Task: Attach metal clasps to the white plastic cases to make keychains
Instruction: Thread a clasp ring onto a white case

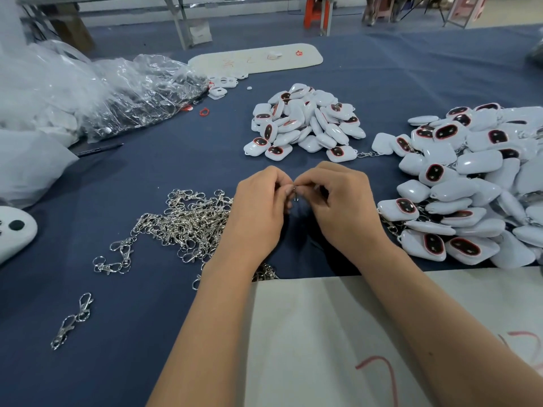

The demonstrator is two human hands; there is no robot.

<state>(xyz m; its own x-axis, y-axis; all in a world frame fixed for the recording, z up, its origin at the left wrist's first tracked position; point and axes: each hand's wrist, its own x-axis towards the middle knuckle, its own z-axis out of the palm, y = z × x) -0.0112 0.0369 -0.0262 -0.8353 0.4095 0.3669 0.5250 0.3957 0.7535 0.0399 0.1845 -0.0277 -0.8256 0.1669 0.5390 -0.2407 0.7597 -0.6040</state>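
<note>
Between the two hands, just above the tabletop (164, 160), a small metal clasp (294, 193) is held. The left hand (258, 212) and the right hand (340, 207) meet at their fingertips, and the fingers of both are curled, so each grip is pinching this clasp. Only a little piece of it shows between the fingers; how it is turned I cannot tell.

Just left of the left hand lies a loose heap of clasps (188, 224), partly under the left forearm. Some clasps trail out from it to the left, and one single pair (72, 320) lies apart, near the front edge.

Behind the hands is a small pile of white cases (305, 121) with dark oval windows edged in red. On the right is a larger pile of cases (470, 183), and metal clasps show among these.

Under the forearms lies a white sheet (323, 333) with red marks. At the far left are crumpled clear plastic bags (117, 92), and a dark pen (100, 149) lies near them. Farther back rests a long white board (255, 58) with rounded ends.
</note>
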